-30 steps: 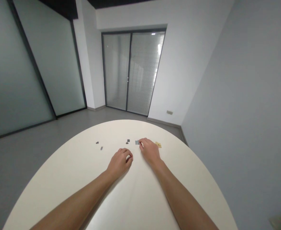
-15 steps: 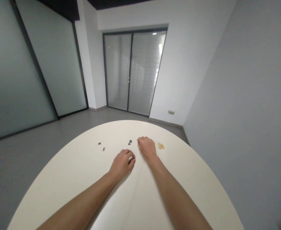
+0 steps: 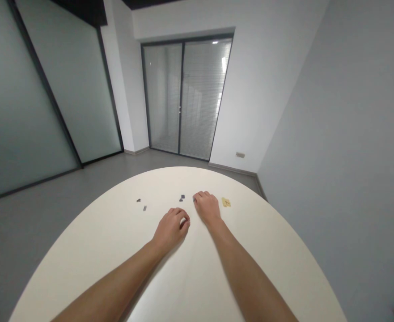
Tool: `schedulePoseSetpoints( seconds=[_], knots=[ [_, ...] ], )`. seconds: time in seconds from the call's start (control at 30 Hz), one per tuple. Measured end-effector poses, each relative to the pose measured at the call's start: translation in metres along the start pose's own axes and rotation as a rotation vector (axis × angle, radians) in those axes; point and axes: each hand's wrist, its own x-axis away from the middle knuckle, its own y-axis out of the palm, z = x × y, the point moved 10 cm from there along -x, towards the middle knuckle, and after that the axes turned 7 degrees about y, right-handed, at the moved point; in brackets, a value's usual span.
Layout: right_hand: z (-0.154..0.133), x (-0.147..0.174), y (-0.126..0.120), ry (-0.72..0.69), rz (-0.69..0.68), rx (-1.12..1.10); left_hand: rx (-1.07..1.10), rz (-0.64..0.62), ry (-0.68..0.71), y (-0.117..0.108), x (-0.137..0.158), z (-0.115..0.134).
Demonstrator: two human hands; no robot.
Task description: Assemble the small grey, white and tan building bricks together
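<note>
Bluish, a small piece (image 3: 193,200) peeks from under my right hand (image 3: 206,205); my left hand (image 3: 171,227) curls; whether either pinches, I cannot tell

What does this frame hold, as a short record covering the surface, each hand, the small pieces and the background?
surface: round off-white table
left hand: fingers curled, nearest the small dark squarish pieces; no piece visible in it
right hand: fingertips at a small blue-grey piece, mostly hidden; grip unclear
beyond right hand, to its right: small flat yellow pieces
far left: small dark irregular piece, with a small grey rectangular piece nearer the person
piece material: too small to tell
background: dark-framed glass door
</note>
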Motion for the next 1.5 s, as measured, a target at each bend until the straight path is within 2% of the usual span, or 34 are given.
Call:
schedulePoseSetpoints(
  seconds=[0.6, 0.9, 1.07, 1.23, 1.37, 1.5],
  knots=[
    [-0.002, 0.006, 0.0, -0.029, -0.021, -0.054, 0.002, 0.007, 0.005, -0.002, 0.001, 0.001],
    [-0.023, 0.018, -0.016, -0.134, -0.122, -0.078, -0.03, -0.003, 0.007, -0.001, 0.0, -0.001],
    [-0.018, 0.039, -0.021, -0.187, -0.142, -0.162, -0.029, -0.01, 0.012, -0.001, 0.0, -0.001],
    [-0.004, 0.055, -0.02, -0.185, -0.087, -0.386, -0.023, -0.041, 0.001, -0.001, 0.001, -0.002],
    [0.001, 0.059, -0.016, -0.185, -0.083, -0.481, -0.045, -0.029, -0.067, -0.01, 0.0, -0.017],
    [0.003, 0.059, -0.015, -0.169, -0.092, -0.53, -0.215, 0.134, -0.193, -0.043, -0.002, -0.05]
  ],
)
